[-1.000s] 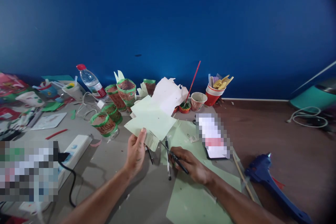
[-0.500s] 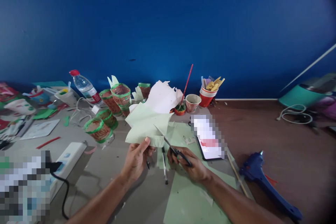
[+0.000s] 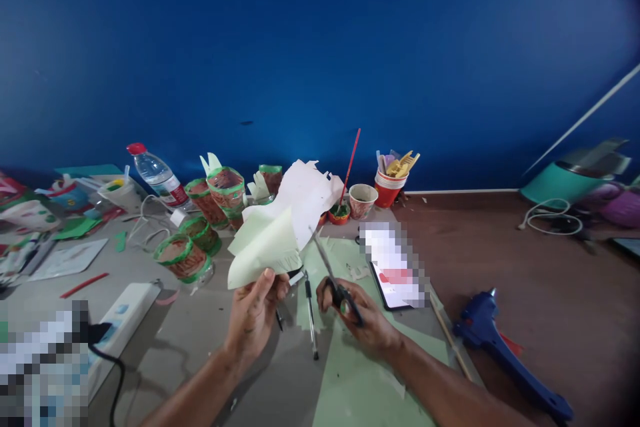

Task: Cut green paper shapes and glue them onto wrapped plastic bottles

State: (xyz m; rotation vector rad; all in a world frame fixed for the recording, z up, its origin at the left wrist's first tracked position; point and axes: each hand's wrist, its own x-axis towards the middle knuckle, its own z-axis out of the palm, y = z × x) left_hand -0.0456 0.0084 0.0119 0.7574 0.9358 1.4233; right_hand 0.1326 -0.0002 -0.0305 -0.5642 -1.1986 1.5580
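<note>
My left hand [image 3: 254,310] grips a sheet of pale green paper [image 3: 265,247] by its lower edge, thumb on top. The paper is bent over and has pencil-like marks near its right corner. In my right hand [image 3: 363,317] is a pair of black-handled scissors [image 3: 325,257], its blades pointing up and away, just right of the paper and apart from it. Under the hands lie a pen [image 3: 311,320] and a larger pale green sheet [image 3: 370,387]. Behind the held paper rises a torn white sheet [image 3: 307,197]; what supports it is hidden.
A phone [image 3: 393,267] and a blue glue gun [image 3: 505,353] lie to the right. Several brown-and-green cups [image 3: 183,257] and a plastic bottle [image 3: 160,177] stand at back left. A red cup of plastic cutlery [image 3: 390,187] is near the wall. A power strip [image 3: 125,327] lies left.
The green paper has moved left and tilted, its near part now curled over. The scissors blades have come away from the paper's right edge. The view has shifted slightly.
</note>
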